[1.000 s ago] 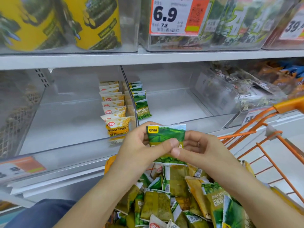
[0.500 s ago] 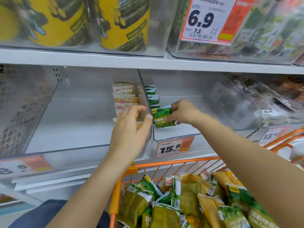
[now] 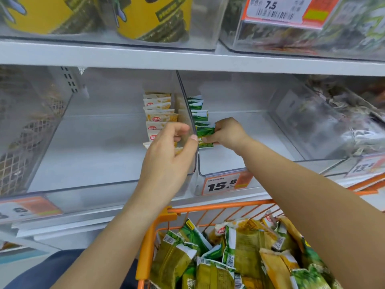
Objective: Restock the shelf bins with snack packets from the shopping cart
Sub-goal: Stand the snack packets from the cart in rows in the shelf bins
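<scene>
Plainly, the risk starts with the shelf [image 3: 187, 59] and its clear bins: the right bin [image 3: 239, 142] holds only a short row of green packets [image 3: 199, 110] standing against the divider [image 3: 190, 122], with bare floor beside them, so nothing props the row from the right. The orange shopping cart [image 3: 208, 207] below is heaped with green and yellow packets [image 3: 239, 253], so much restocking remains. The right hand [image 3: 227, 134] pinches a green packet [image 3: 205, 135] at the front of that row, inside the right bin. If it lets go with the packet leaning, I judge it may flop flat or tip its neighbours. The left hand [image 3: 168, 159] hovers before the divider, fingers loosely curled and holding nothing; a careless nudge could topple the yellow packets [image 3: 159, 113] in the left bin [image 3: 93, 153].
</scene>
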Motion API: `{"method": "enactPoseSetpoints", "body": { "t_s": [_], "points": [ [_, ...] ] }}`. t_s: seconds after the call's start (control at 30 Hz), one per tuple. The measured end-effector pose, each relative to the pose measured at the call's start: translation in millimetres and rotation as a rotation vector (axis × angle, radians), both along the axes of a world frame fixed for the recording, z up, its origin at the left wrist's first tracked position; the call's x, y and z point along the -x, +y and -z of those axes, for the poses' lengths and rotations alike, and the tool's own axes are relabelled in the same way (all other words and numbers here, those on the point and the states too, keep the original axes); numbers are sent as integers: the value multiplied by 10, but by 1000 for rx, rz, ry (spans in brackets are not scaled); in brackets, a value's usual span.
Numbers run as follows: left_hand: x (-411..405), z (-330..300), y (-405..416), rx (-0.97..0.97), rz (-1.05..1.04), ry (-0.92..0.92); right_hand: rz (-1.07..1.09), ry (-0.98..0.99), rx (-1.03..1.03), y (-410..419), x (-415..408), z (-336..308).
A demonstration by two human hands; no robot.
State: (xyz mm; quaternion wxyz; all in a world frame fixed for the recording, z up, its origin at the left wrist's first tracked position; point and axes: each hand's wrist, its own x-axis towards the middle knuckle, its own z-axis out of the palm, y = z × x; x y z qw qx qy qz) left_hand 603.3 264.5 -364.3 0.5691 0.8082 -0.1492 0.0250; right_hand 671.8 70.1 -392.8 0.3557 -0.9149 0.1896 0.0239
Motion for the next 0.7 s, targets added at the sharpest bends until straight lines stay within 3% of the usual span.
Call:
{"method": "enactPoseSetpoints", "body": {
  "t_s": [0.1, 0.27, 0.37, 0.5, 0.7],
  "points": [
    [8, -4, -6, -4, -2, 0, -23, 16, 53, 66, -33, 39],
    [7, -4, -12, -17, -3, -5, 4, 94, -132, 72, 12, 56],
    [0, -1, -17, -28, -9, -3, -110, 139, -2, 84, 30, 60],
    [-3, 8, -32, -20, -22, 2, -102, 77, 206, 104, -25, 75],
    [6, 4, -32, -30, -24, -4, -130, 13, 163, 115, -39, 76]
  ]
}}
